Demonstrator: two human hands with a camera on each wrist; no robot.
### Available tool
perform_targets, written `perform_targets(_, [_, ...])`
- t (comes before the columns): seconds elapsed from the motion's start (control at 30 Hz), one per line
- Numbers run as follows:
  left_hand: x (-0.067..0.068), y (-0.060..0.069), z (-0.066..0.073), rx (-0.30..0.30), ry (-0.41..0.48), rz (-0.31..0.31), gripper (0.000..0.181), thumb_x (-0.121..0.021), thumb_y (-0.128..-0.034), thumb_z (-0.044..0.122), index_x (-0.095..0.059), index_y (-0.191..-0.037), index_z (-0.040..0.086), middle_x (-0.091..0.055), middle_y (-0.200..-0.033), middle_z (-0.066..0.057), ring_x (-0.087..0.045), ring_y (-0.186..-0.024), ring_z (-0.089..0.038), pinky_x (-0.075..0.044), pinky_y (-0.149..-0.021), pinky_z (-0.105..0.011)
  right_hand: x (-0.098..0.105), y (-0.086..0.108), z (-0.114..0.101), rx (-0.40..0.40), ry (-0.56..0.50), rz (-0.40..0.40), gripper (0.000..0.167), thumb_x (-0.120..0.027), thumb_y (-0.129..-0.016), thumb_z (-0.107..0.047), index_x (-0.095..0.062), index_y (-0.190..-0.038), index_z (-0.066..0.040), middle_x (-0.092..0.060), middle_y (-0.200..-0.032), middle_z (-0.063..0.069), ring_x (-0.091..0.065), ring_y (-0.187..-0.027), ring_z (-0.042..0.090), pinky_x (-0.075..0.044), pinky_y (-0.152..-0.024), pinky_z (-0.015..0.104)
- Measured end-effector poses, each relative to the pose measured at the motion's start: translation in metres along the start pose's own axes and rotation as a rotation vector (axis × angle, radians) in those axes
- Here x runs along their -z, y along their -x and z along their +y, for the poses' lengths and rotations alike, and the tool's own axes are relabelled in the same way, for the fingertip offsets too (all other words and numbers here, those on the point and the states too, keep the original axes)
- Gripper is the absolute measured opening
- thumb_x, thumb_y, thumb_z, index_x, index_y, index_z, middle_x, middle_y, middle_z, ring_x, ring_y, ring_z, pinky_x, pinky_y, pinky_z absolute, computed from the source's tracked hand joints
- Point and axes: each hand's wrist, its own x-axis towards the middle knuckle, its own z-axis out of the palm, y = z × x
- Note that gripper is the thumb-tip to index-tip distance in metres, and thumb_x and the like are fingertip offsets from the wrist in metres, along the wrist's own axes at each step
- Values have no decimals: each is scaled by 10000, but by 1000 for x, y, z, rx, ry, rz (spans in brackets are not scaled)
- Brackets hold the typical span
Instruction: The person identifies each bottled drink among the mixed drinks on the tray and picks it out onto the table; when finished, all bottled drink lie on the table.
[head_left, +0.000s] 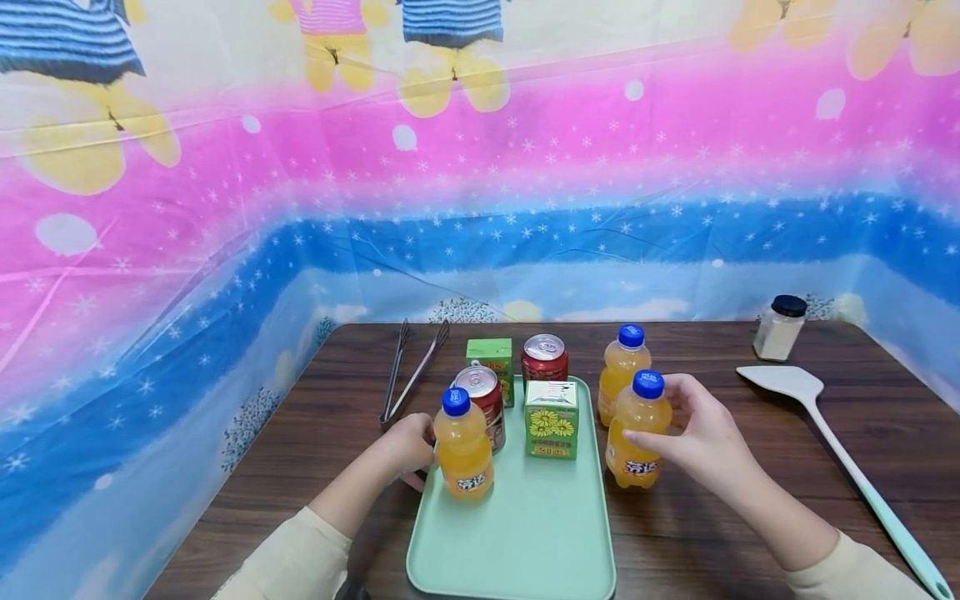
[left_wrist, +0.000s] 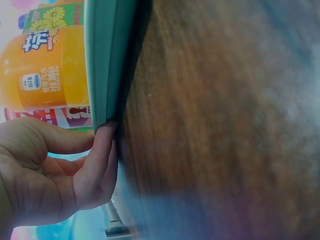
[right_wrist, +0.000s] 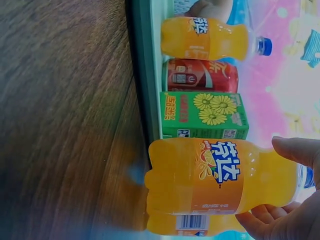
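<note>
My left hand (head_left: pixel 411 446) pinches the left rim of a pale green tray (head_left: pixel 517 542), thumb above and fingers at its underside in the left wrist view. Beside it on the tray stands an orange soda bottle (head_left: pixel 463 450) with a blue cap. My right hand (head_left: pixel 705 429) holds a second orange soda bottle (right_wrist: pixel 215 175) around its upper part, just right of the tray; whether its base touches the table I cannot tell. Close behind is a third orange soda bottle (head_left: pixel 624 367). The tray also carries two red cans (head_left: pixel 491 408) and two green drink cartons (head_left: pixel 551 425).
Metal tongs (head_left: pixel 408 379) lie left of the tray on the dark wooden table (head_left: pixel 300 467). At the right are a white spatula (head_left: pixel 840 433) with a green handle end and a black-lidded jar (head_left: pixel 780 329). A patterned cloth (head_left: pixel 600 167) hangs around the back and sides.
</note>
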Motion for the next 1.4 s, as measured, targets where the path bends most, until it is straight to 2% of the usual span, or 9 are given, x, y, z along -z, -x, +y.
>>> perform_targets(0.4, [0, 1, 0, -3, -16, 1, 274, -644, -766, -103, -495, -985, -32, -529, -901, -155, -612, -698, -251, -560, -473, -376, -3, -3, 6, -30, 3, -4, 639, -800, -742, -301, -458, -1206, -25, -576, -1108, 143, -580, -1015, 324, -512, -840, 502])
perform_targets(1.0, [0, 0, 2, 17, -8, -4, 293, -647, -771, -100, -494, -1012, -35, -531, -920, -157, -615, -709, -256, -561, -479, -386, -5, -4, 6, -24, 15, 2, 654, -809, -734, -277, -438, -1209, -24, -556, -1091, 142, -563, -1034, 335, -504, -849, 519])
perform_targets(1.4, [1, 0, 2, 24, -13, -3, 298, -632, -768, -109, -497, -1023, -35, -528, -914, -158, -610, -708, -254, -561, -476, -380, -5, -3, 7, -39, 35, -15, 701, -816, -718, -317, -426, -1221, -23, -553, -1113, 156, -566, -1046, 360, -504, -850, 518])
